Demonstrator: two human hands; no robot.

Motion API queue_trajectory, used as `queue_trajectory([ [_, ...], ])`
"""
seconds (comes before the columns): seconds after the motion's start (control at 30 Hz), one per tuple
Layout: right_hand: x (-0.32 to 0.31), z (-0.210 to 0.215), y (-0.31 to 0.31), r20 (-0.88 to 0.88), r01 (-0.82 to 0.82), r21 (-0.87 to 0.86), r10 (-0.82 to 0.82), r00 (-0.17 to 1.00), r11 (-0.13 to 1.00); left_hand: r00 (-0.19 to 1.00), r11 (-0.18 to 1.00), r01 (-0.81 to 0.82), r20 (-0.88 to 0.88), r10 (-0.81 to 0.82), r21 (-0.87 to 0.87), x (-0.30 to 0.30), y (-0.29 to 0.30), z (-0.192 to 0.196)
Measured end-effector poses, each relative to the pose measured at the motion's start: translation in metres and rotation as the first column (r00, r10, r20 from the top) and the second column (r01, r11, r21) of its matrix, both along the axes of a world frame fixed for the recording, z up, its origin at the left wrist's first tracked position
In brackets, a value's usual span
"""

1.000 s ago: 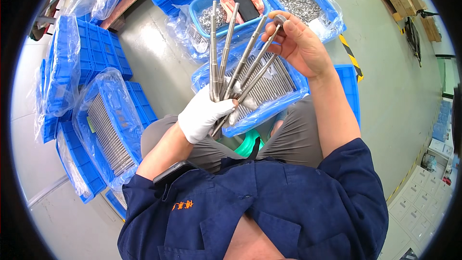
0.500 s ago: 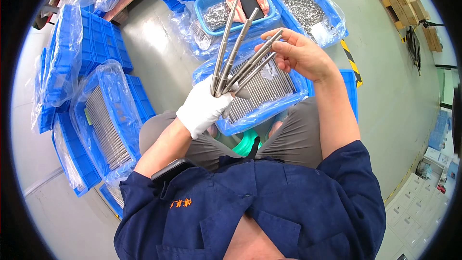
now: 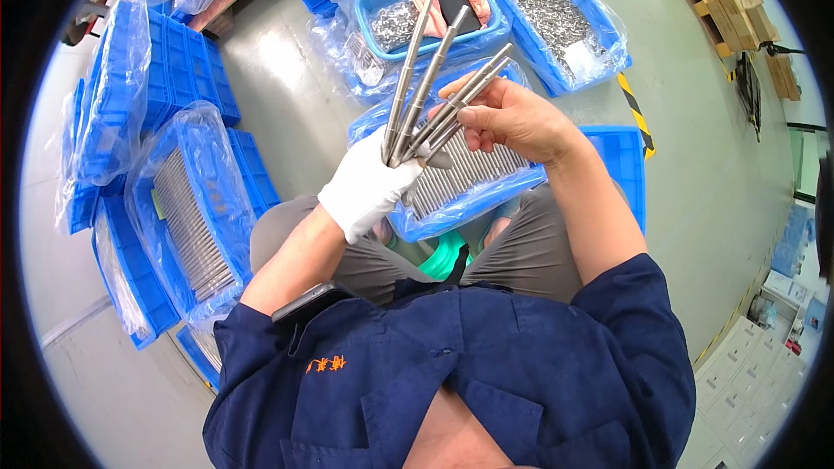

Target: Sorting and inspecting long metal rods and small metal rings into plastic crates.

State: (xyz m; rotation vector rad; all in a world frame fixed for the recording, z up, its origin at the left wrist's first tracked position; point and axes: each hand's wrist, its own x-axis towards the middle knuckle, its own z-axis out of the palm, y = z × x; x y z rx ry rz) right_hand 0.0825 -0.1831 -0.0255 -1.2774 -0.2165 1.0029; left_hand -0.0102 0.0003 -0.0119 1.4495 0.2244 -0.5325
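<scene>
The gloved left hand (image 3: 369,191) is closed tight around the bottoms of the fanned metal rods (image 3: 430,87) above the blue bin (image 3: 521,187) on the lap, so the bare right hand (image 3: 512,117), pinching one rod, should pull slowly.

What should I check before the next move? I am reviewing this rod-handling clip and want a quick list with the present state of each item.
1. Left hand grips the fanned metal rods at their lower ends: ok, gloved fist is closed around them.
2. Right hand has a rod in its fingers: ok, bare fingers pinch the rightmost rods near their upper part.
3. Rods apart enough to single one out: ok, they spread like a fan.
4. Blue tray on the lap is steady: cannot tell, its support is hidden.
5. Rod surfaces free of defects: cannot tell, too small to see.
</scene>
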Motion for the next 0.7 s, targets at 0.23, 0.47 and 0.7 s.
queue_trajectory([
  [0.23, 0.001, -0.009, 0.002, -0.152, 0.057, 0.11, -0.04, 0.988, 0.992, 1.0, 0.988, -0.013, -0.01, 0.012, -0.154, 0.002, 0.007, -0.003],
  [0.47, 0.012, -0.009, -0.008, -0.101, 0.091, 0.142, -0.077, 0.992, 0.986, 0.999, 0.996, 0.016, 0.033, -0.013, -0.089, 0.0, 0.008, -0.004],
  [0.7, 0.0, -0.003, 0.007, -0.089, 0.089, -0.046, -0.093, 0.992, 0.995, 0.999, 0.998, -0.003, -0.047, 0.0, -0.067, -0.005, 0.013, -0.004],
])
